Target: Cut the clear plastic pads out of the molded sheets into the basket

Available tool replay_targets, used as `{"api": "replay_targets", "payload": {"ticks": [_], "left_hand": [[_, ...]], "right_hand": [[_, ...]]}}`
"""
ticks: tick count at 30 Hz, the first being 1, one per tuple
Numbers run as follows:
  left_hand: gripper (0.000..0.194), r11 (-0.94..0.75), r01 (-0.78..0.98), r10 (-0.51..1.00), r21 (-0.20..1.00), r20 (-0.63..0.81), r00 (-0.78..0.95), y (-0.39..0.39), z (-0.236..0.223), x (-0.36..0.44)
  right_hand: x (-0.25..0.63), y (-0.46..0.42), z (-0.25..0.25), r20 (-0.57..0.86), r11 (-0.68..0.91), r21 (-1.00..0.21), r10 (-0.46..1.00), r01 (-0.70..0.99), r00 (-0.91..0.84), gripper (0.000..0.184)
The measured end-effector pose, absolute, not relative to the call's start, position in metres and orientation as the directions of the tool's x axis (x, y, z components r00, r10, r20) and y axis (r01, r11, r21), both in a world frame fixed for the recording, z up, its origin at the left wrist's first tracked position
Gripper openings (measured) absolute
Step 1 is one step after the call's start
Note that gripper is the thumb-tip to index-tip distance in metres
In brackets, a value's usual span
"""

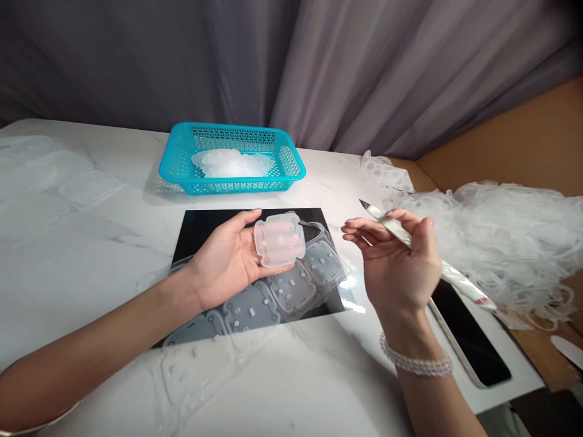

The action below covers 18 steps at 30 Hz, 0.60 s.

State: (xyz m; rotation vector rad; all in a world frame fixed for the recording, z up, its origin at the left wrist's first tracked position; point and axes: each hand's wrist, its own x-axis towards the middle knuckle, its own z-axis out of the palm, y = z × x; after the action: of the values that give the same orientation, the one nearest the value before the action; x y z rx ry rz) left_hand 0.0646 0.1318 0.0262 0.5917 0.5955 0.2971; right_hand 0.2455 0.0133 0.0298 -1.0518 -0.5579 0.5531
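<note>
A translucent, square silicone-like piece (pixel 279 240) with notched edges rests across the fingers of my upturned left hand (pixel 228 252), which supports it with the thumb off to one side. Held slantwise between the thumb and fingers of my right hand (pixel 401 261) is a slim craft knife (pixel 464 282) with a pearly white handle. Its dark pointed tip is directed up and left, apart from the piece. Under my left hand, a clear sheet of joined moulded pieces (pixel 252 309) lies partly on a black mat (pixel 204 227) and partly on the white tabletop.
A blue plastic basket (pixel 232 187) at the back holds a pile of translucent pieces (pixel 232 164). More clear sheets (pixel 40 176) lie at left. At right are a heap of stringy clear scraps (pixel 510 237) by a cardboard wall (pixel 514 139) and a phone (pixel 473 340).
</note>
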Motion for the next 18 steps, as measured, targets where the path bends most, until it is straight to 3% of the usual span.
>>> {"api": "replay_targets", "payload": {"ticks": [2,4,5,7,8,10,12,14,18], "left_hand": [[0.038,0.605,-0.131,0.586,0.785,-0.328,0.741,0.141,0.027,0.065],[0.033,0.201,-0.151,0.803,0.968,-0.075,0.592,0.164,0.03,0.066],[0.034,-0.065,-0.108,0.867,0.992,0.11,0.486,0.18,0.034,0.066],[0.041,-0.537,0.185,0.811,0.823,0.444,0.381,0.216,0.04,0.068],[0.044,-0.652,0.331,0.748,0.682,0.507,0.428,0.232,0.043,0.07],[0.062,-0.706,0.52,0.707,0.481,0.443,0.551,0.252,0.043,0.071],[0.07,-0.736,0.557,0.674,0.384,0.35,0.65,0.248,0.036,0.071],[0.064,-0.805,0.496,0.587,0.326,0.314,0.746,0.221,0.022,0.067],[0.049,-0.949,0.217,0.272,0.227,0.248,0.93,0.148,-0.011,0.057]], "right_hand": [[0.248,0.013,0.032,0.152,0.407,-0.9,0.628,-0.155,0.764,0.036],[0.251,0.013,0.034,0.142,0.417,-0.895,0.601,-0.158,0.786,0.036],[0.253,0.013,0.034,0.138,0.421,-0.893,0.59,-0.157,0.795,0.035],[0.257,0.012,0.034,0.131,0.424,-0.892,0.572,-0.156,0.81,0.035],[0.26,0.012,0.033,0.122,0.421,-0.893,0.566,-0.158,0.815,0.035],[0.264,0.011,0.032,0.098,0.407,-0.898,0.556,-0.168,0.825,0.034],[0.27,0.009,0.032,0.083,0.385,-0.908,0.552,-0.165,0.83,0.032],[0.275,0.006,0.031,0.103,0.359,-0.926,0.54,-0.118,0.835,0.028],[0.281,-0.006,0.026,0.18,0.305,-0.952,0.456,0.037,0.872,0.032]]}}
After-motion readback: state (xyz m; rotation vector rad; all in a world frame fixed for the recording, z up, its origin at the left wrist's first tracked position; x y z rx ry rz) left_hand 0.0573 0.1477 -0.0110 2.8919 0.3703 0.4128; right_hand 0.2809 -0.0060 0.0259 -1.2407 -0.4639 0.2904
